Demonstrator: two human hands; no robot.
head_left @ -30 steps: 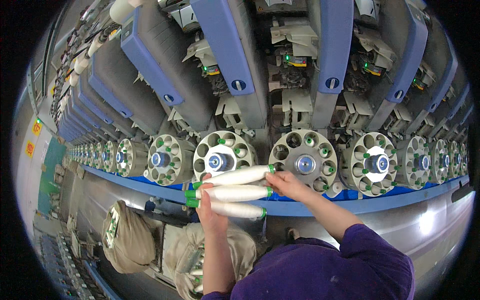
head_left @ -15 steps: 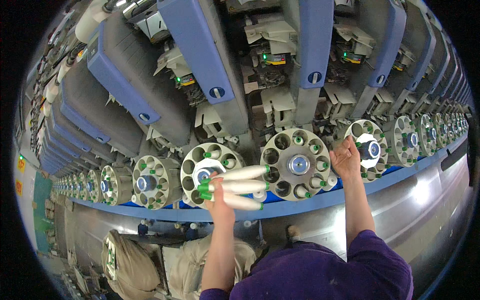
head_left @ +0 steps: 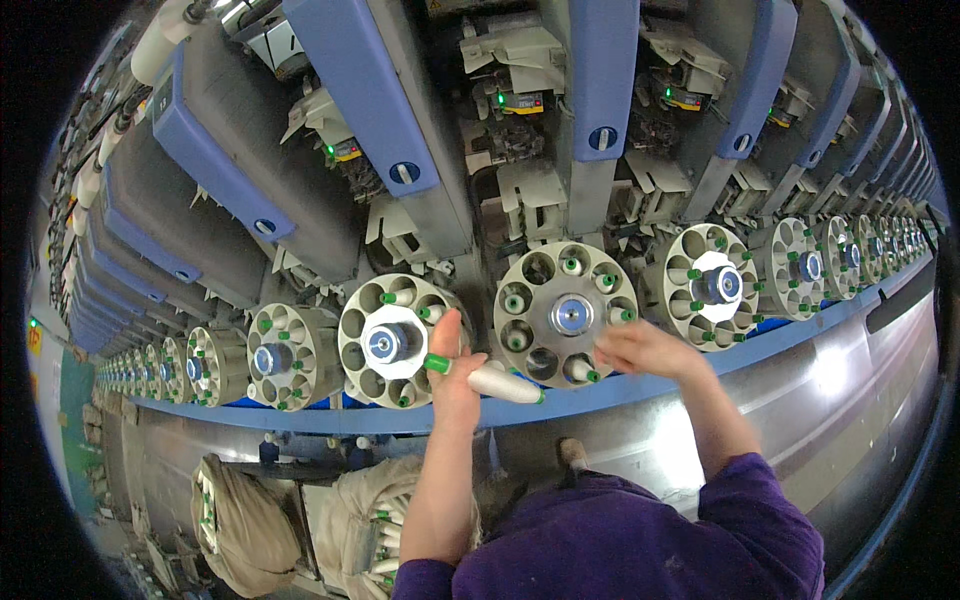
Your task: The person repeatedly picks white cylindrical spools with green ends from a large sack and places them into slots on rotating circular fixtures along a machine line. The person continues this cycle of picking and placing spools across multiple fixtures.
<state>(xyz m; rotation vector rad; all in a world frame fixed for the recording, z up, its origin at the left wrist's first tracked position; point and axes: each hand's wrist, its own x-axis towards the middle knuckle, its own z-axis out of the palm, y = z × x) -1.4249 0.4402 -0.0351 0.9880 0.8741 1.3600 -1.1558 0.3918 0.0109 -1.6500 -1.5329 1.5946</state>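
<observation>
My left hand (head_left: 455, 385) is wrapped round a white yarn bobbin (head_left: 508, 385) with a green end, holding it slantwise just left of and below a round magazine (head_left: 572, 345). The magazine has a ring of pockets around a blue-centred hub. Several pockets hold green-tipped bobbins, including two on its left side; dark pockets show at its upper left and lower left. At the magazine's lower right edge is my right hand (head_left: 645, 355), its fingers curled and blurred by motion. Whether it holds anything does not show.
Similar magazines, such as one at left (head_left: 383, 375) and one at right (head_left: 690, 300), line a blue rail (head_left: 660, 385). Behind them stand grey machine units with blue covers (head_left: 365, 100). Below left are cloth-covered containers (head_left: 250, 530) with bobbins. Metallic floor (head_left: 800, 400) lies at right.
Three bobbins were visible in my left hand; now one is. Two pockets on the middle magazine's left now hold bobbins. My right hand has moved left and down from the right-hand magazine.
</observation>
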